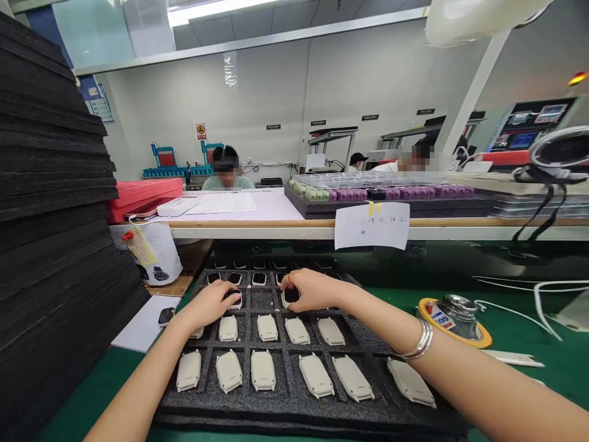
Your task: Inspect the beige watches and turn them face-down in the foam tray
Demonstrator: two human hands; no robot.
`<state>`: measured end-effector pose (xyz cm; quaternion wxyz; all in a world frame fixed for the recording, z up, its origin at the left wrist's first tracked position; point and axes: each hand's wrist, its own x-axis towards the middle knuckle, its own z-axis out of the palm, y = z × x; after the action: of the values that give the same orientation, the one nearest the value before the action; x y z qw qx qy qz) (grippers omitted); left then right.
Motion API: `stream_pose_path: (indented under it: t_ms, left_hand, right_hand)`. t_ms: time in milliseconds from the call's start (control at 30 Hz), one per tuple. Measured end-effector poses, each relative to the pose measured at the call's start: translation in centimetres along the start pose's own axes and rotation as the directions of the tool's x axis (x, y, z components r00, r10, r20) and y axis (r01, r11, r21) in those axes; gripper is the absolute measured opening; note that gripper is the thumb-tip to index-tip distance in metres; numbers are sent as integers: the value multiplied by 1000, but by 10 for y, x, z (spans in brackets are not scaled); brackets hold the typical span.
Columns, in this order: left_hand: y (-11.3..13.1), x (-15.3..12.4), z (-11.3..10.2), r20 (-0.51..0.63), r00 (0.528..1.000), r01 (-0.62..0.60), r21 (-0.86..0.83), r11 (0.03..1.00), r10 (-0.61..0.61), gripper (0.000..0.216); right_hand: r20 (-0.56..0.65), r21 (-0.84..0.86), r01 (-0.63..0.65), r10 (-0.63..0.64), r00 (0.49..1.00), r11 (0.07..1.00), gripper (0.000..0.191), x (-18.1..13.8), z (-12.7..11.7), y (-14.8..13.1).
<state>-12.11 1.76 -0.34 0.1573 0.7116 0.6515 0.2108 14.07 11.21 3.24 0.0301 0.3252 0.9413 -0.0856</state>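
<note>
- Our right hand [313,288] has thumb and fingers pinched on opposite ends of a dark-faced watch [291,298], which sits at its slot in the black foam tray [285,410].
- Our left hand [211,302] is touching another watch [235,304], one compartment over from that grip; fingers cover part of it, so we honestly can't tell if they're clamped or just resting.
- Just beyond both hands we've got more watches, like the screen-up one [259,279].
- Nearer us than either grip: two rows of pale, back-up watch cases [262,370].
- Left of our left hand, a tall black foam stack [50,215]; right of our right, a yellow-rimmed round container [481,336].
</note>
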Motion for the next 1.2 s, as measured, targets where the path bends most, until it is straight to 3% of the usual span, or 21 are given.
stream_pose_path:
  t_ms: [133,267,400,500,600,667,733,833,933,1000,1067,1200]
  left_hand:
    - [1,-1,-2,-18,998,66,-54,996,-68,50]
    - [14,-8,-13,-31,997,69,-104,992,-72,39]
    - [42,-23,-29,-138,989,36,-181,983,-61,31]
    - [71,-39,-29,-174,981,25,-321,947,-85,35]
    - [100,-51,-8,-61,990,45,-708,704,-124,35]
    - [114,-54,13,86,986,140,-898,417,-146,33]
    - [122,-52,33,260,947,274,-960,57,-189,23]
    - [127,-45,52,329,911,319,-944,-80,-250,14]
    - [130,-42,57,286,905,262,-958,-115,-315,11]
    - [132,-43,58,286,908,257,-957,-131,-308,16]
    - [134,-45,59,340,914,317,-939,-135,-220,29]
    - [135,-48,63,383,922,379,-922,-75,-48,45]
  right_hand:
    - [-22,30,-38,39,999,999,31,1,11,2]
    - [-102,66,-64,70,992,996,31,2,20,3]
    - [-239,144,-71,105,965,987,30,-7,26,4]
    - [-381,233,-41,130,915,972,38,-22,29,0]
    - [-534,323,58,131,835,945,47,-42,33,-9]
    - [-620,356,143,118,776,923,46,-56,37,-16]
    - [-684,364,220,99,722,905,45,-68,43,-22]
    - [-795,349,358,70,603,866,44,-79,50,-24]
    - [-857,336,453,69,510,826,45,-83,54,-22]
    - [-860,319,471,42,509,823,47,-84,55,-23]
    - [-846,291,485,-15,533,825,52,-86,57,-26]
    - [-725,376,453,-47,687,808,59,-88,61,-35]
